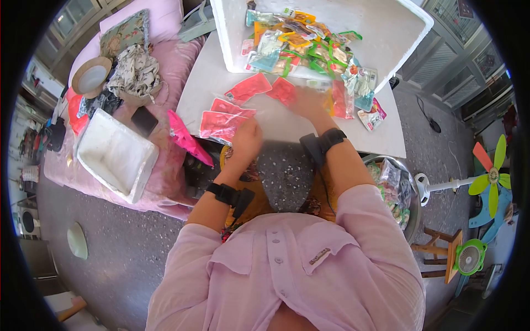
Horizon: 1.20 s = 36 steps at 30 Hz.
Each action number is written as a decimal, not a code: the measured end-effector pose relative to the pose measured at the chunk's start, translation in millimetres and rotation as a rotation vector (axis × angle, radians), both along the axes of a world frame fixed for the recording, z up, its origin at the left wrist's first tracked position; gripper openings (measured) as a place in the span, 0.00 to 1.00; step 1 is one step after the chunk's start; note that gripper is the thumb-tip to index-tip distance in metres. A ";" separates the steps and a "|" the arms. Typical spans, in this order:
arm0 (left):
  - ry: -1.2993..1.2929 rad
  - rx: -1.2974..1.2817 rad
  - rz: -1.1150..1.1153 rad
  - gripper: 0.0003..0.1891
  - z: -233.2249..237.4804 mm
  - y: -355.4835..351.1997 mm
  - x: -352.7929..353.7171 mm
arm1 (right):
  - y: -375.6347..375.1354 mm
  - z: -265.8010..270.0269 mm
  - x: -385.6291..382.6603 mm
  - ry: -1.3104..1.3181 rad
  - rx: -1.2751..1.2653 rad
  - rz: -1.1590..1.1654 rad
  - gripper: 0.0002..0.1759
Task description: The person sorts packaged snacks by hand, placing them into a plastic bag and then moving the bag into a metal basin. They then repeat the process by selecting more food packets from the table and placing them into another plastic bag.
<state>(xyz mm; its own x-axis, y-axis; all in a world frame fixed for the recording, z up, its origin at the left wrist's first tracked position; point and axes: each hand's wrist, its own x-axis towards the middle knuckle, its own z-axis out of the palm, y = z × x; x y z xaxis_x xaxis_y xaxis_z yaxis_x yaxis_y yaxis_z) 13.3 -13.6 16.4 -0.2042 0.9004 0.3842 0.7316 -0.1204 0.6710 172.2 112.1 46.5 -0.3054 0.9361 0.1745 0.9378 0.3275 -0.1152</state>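
My left hand (pixel 247 139), its fingers curled, is at the right end of a flat red snack packet (pixel 218 126) by the table's front edge. A second red packet (pixel 231 107) lies partly under that one. Farther back on the white table is another red packet (pixel 249 88). My right hand (pixel 309 103) is smeared by motion, beside a tilted red packet (pixel 282 90); I cannot tell whether its fingers grip it. Just right of this hand, a red and clear packet (pixel 343 100) lies near the foam box (pixel 406 33).
Many colourful snack packets (pixel 298 41) are heaped in the foam box. A metal basin (pixel 413 212) with packets stands below the table at right. To the left, a bed (pixel 171 66) bears a white foam lid (pixel 113 154). A pink bag (pixel 187 138) leans between bed and table.
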 end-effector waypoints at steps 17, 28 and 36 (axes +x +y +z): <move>-0.069 0.071 0.003 0.05 9.1 1.8 -5.0 | -61.2 7.4 37.1 0.254 0.167 0.287 0.20; 0.185 -0.054 -0.012 0.06 28.1 3.7 4.1 | -92.9 32.4 16.4 0.112 -0.074 0.579 0.16; 0.181 -0.024 -0.013 0.06 30.1 0.5 5.7 | -72.1 10.9 -31.6 0.279 0.080 0.562 0.15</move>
<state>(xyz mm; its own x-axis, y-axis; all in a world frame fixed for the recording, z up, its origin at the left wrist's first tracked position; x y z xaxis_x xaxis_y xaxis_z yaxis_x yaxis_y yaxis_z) 18.9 -13.2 46.4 -0.1219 0.9120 0.3916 0.8390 -0.1161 0.5315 140.6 40.0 57.4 -0.6794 0.6270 0.3812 0.5588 0.7788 -0.2850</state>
